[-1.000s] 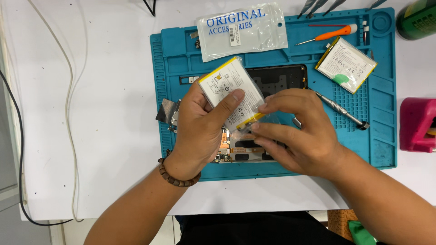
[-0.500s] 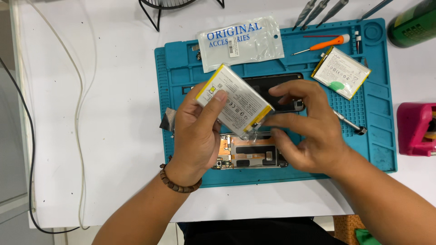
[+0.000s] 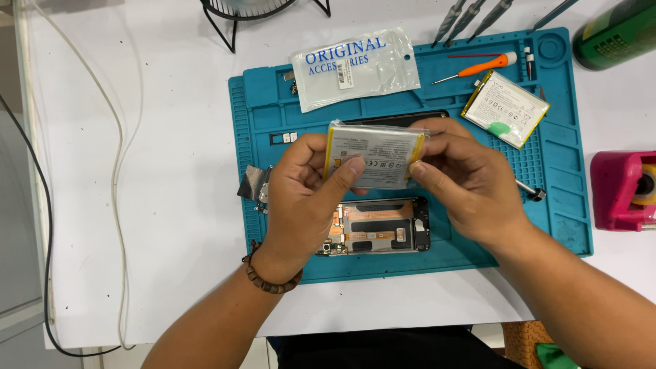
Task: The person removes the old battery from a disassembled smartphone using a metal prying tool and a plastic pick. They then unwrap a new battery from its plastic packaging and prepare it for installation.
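Head view: white table (image 3: 171, 205), teal repair mat (image 3: 560, 225), opened phone (image 3: 383, 229) near. Both hands, left (image 3: 301, 198) and right (image 3: 465, 181), pinch the battery (image 3: 376, 154) ends above it. Advisable: keep it flat, unbent, edge-held.

Bare white table (image 3: 157, 205) left of the blue mat (image 3: 273, 109) gives open passage, crossed only by a white cable (image 3: 116, 171). On the mat, a plastic bag (image 3: 355, 65), a second battery (image 3: 506, 108) and an orange screwdriver (image 3: 478, 67) crowd the far edge (tight there). Opened phone (image 3: 383, 229) lies under both hands. Pink holder (image 3: 618, 191) blocks the right.
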